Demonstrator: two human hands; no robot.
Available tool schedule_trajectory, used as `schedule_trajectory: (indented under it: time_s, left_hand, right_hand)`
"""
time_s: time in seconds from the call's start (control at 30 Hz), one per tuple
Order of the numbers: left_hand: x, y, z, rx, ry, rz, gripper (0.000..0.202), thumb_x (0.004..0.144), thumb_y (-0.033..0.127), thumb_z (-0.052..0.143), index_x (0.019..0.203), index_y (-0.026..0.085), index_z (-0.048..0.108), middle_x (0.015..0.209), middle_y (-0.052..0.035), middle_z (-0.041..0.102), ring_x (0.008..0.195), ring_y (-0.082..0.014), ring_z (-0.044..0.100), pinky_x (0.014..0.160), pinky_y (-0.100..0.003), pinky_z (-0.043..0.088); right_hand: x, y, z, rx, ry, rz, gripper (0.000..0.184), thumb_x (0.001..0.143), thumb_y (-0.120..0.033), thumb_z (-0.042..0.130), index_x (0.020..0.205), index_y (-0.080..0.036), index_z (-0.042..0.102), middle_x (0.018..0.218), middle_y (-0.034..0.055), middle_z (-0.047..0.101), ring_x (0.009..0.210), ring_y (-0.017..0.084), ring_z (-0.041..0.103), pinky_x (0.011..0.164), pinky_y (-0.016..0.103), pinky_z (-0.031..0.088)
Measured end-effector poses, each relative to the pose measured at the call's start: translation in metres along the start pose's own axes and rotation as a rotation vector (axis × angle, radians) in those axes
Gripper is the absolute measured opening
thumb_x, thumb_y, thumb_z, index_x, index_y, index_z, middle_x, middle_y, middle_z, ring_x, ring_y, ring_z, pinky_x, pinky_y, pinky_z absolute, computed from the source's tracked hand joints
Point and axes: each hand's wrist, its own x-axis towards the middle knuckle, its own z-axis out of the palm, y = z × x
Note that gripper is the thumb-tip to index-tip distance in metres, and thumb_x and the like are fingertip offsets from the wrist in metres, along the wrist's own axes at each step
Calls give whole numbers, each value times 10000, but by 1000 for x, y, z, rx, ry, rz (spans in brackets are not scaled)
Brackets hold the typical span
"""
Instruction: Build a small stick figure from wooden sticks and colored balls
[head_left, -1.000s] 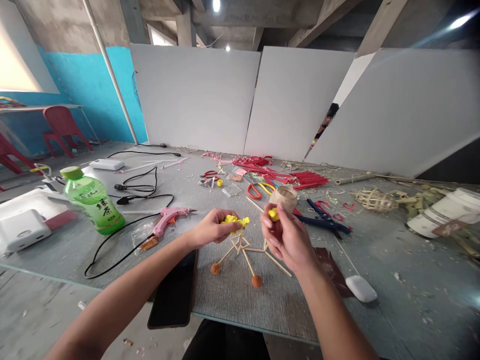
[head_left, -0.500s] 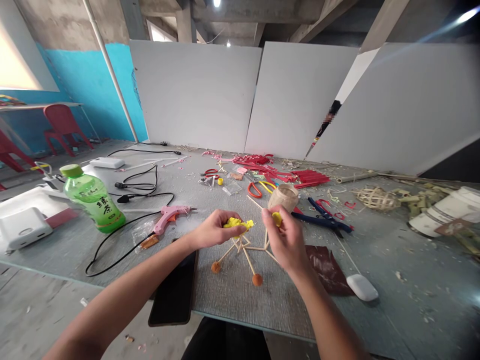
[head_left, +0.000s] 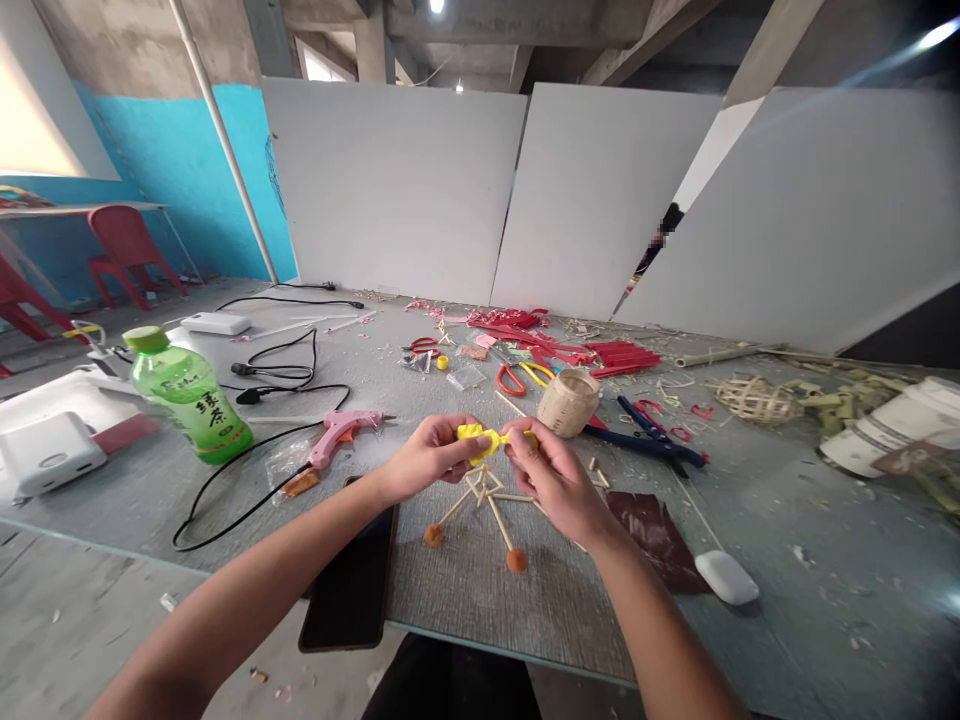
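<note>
A lump of soft yellow modelling clay [head_left: 480,441] is pinched in my left hand [head_left: 431,458]. My right hand [head_left: 555,475] grips the clay's right end, and a thin yellow neck stretches between the two hands. Just below them stands a frame of thin wooden sticks [head_left: 496,510], with orange-brown balls [head_left: 516,559] on the ends of its legs. Part of the stick frame is hidden behind my right hand. A woven tan jar-shaped pot [head_left: 568,403] sits beyond my right hand.
A pink glue gun [head_left: 341,435], a green tea bottle [head_left: 191,400] and a black phone [head_left: 346,580] lie or stand left. To the right are blue-handled pliers [head_left: 645,435], brown sheet [head_left: 651,540] and a white oval case [head_left: 726,577]. Red strips [head_left: 619,357] and scissors [head_left: 511,379] lie behind.
My right hand has moved left to my left hand, its yellow piece now joined with the lump and drawn into a neck. More of the woven pot shows.
</note>
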Motion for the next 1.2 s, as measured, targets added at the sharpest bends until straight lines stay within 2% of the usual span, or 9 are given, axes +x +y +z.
schedule_trajectory:
  time_s: [0.1,0.27,0.47,0.57,0.67,0.8,0.97,1.03,1.2]
  left_hand:
    - [0,0,-1,34,48,44,475,830,571,787,852,140,590,638,38,554,475,-53,468,415,-171,326]
    - [4,-3,-1,45,3,96,463,808,538,824,844,132,605,717,-40,692,556,-116,649,420,-176,445]
    - [7,0,2,52,-30,52,488,871,589,741,914,112,646,882,-109,723,707,-177,723,480,-215,538]
    - [6,-2,2,57,-38,20,550,939,675,590,883,129,607,751,-53,648,612,-148,658,430,-199,453]
    - [4,-8,3,107,28,-8,543,968,690,527,845,162,541,628,55,472,475,-64,446,420,-179,299]
    - [3,-16,5,209,73,28,520,989,687,498,854,184,489,674,64,436,545,-65,416,488,-192,323]
    - [6,-10,5,60,30,-30,509,922,676,622,948,179,514,678,45,524,523,-71,433,474,-206,296]
    - [7,-7,4,-8,35,-32,538,859,668,714,922,167,529,703,24,560,523,-63,443,469,-203,285]
    - [9,-8,1,-37,94,25,543,836,662,756,808,169,530,547,113,350,468,-29,271,461,-189,238]
  right_hand:
    - [1,3,-4,15,-21,30,384,991,-627,563,1093,-258,591,695,-79,348,534,99,282,469,246,255]
    - [3,-1,-3,-81,77,-26,363,964,-600,611,986,-238,615,642,-82,336,521,101,277,439,243,226]
    - [4,-5,8,-148,248,-162,319,961,-540,632,965,-222,654,709,-22,583,548,102,445,500,236,388]
    - [4,-3,10,-218,266,-186,302,986,-522,602,977,-223,642,690,-28,566,541,105,447,489,238,373]
    - [3,-2,10,-301,245,-193,299,973,-516,630,981,-218,642,664,-40,530,538,109,430,483,245,348]
    - [4,1,11,-371,218,-208,274,959,-479,660,922,-209,633,673,-25,569,569,119,476,519,252,377]
    - [6,3,10,-238,337,-180,306,924,-504,690,883,-218,591,656,-44,519,560,113,449,511,242,376]
    - [6,2,8,-170,316,-120,339,915,-544,690,902,-218,597,626,-67,456,528,101,385,483,236,332]
    - [8,2,-1,12,175,48,417,886,-626,680,967,-217,666,582,-92,335,492,92,261,440,246,214]
